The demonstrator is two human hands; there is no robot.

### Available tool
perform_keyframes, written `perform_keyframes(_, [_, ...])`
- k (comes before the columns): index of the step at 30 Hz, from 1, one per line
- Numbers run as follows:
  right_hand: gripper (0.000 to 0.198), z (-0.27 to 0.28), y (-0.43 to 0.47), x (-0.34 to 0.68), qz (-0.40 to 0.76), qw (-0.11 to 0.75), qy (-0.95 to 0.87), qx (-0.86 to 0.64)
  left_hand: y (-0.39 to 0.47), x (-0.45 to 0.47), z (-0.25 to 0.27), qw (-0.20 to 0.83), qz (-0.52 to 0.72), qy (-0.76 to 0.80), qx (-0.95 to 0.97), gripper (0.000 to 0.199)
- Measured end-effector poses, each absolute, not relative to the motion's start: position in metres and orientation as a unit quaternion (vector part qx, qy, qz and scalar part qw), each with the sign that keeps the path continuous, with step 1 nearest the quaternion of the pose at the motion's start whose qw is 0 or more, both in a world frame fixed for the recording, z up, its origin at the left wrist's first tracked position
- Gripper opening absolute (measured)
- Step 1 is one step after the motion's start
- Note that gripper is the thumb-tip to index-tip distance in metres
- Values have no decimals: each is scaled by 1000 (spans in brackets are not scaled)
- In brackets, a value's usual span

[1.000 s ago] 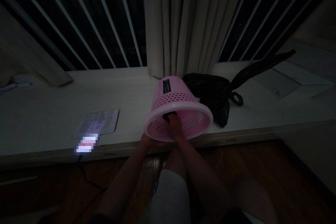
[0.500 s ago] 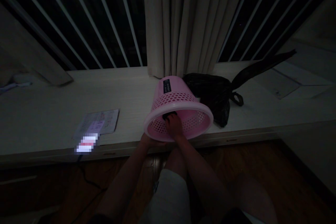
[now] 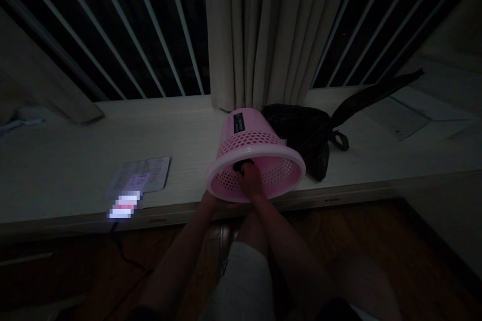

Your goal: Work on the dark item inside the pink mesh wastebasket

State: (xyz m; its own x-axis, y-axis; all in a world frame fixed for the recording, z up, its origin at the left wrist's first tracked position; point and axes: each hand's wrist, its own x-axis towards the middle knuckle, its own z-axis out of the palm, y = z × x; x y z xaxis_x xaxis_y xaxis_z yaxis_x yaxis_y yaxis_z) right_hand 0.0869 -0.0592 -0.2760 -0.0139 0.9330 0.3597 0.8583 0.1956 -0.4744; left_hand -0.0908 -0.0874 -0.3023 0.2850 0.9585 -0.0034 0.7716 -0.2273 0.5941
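A pink plastic wastebasket [image 3: 246, 141] with a perforated band and a dark label lies tipped on the pale window ledge, its mouth facing me. My left hand [image 3: 218, 202] supports the rim from below at the near left; its fingers are mostly hidden under the basket. Inside the mouth, my right hand [image 3: 250, 178] is closed with bent fingers on a dark object [image 3: 241, 164]. In this dim light I cannot tell what kind of object that is. Behind the basket on the right, a knotted black plastic bag [image 3: 307, 130] rests close to it.
On the ledge [image 3: 181, 135] to the left lie a printed sheet or booklet [image 3: 145, 173] and a glowing, blurred-out device [image 3: 125, 205] with a cable [image 3: 128, 260] hanging to the floor. A curtain [image 3: 259, 35] hangs behind the basket between barred windows. A pale box [image 3: 422, 115] stands at right.
Almost nothing differs. My right hand shifts very slightly inside the wastebasket, while the basket and my left hand hold their place.
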Motion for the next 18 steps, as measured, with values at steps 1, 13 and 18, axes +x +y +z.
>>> perform_keyframes(1, [7, -276, -59, 87, 60, 309, -710, -630, -88, -91, -302, 247, 190, 570, 760, 105])
perform_keyframes(13, [21, -274, -61, 84, 54, 309, -712, -628, -84, -90, -305, 228, 156, 565, 777, 108])
perform_keyframes(18, [18, -272, -61, 84, 62, 299, -711, -634, -84, -91, -306, 225, 159, 551, 788, 102])
